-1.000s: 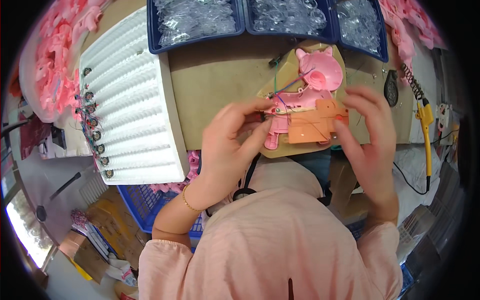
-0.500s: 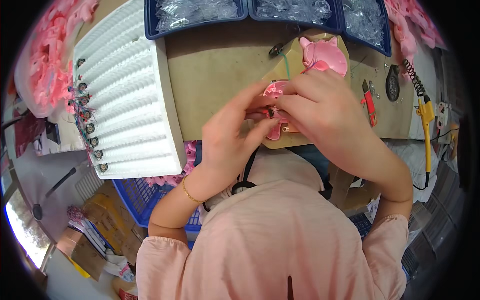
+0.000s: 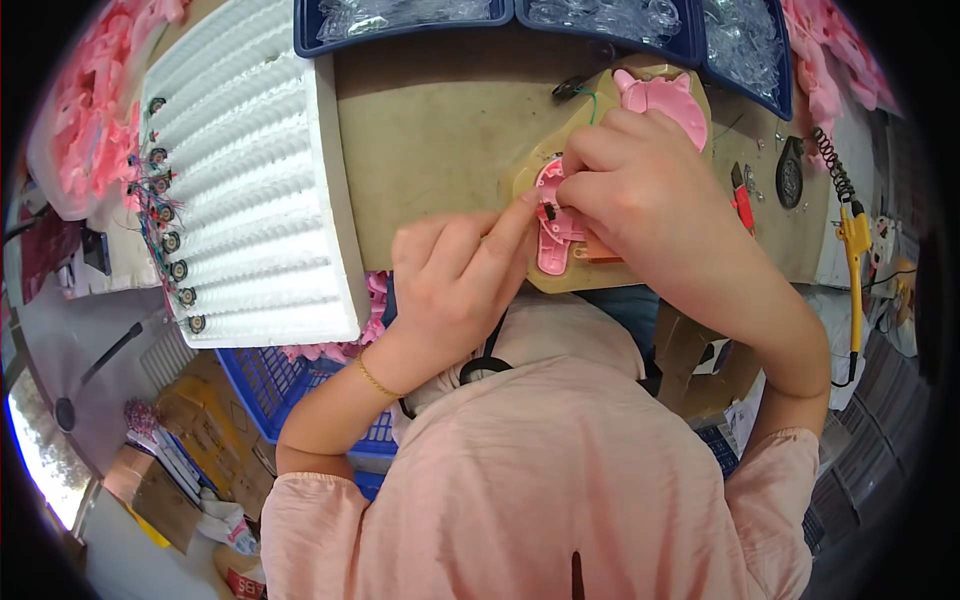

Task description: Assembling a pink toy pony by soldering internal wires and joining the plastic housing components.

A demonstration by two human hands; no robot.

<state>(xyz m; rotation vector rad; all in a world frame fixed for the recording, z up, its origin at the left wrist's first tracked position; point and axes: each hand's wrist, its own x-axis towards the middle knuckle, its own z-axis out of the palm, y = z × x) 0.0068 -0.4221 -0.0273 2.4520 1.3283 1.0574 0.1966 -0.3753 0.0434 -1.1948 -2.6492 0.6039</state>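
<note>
A pink plastic shell half (image 3: pixel 552 256) with a handle-like end lies in a tan fixture board (image 3: pixel 525 180) on the table. Inside it, close to the left rim, sits a small black part (image 3: pixel 549 211). My left hand (image 3: pixel 450 285) reaches in from the left, its index finger stretched out with the tip at the shell's rim beside that part. My right hand (image 3: pixel 635 195) is closed in a pinch over the shell's right side; what its fingertips hold is hidden. Beyond it, a pink shell with ear-like points (image 3: pixel 672 100) rests in the board.
A white ridged foam tray (image 3: pixel 250 200) stands on the left, with small wired round parts (image 3: pixel 170 241) along its edge. Blue bins (image 3: pixel 610 45) of clear plastic pieces line the back. At right are red cutters (image 3: pixel 742 200), a black oval part (image 3: pixel 789 172) and a yellow-handled soldering iron (image 3: pixel 855 240).
My left hand has gone from pinching the small black part to a stretched index finger at the shell's rim. The part now sits in the shell. My right hand stays pinched close by.
</note>
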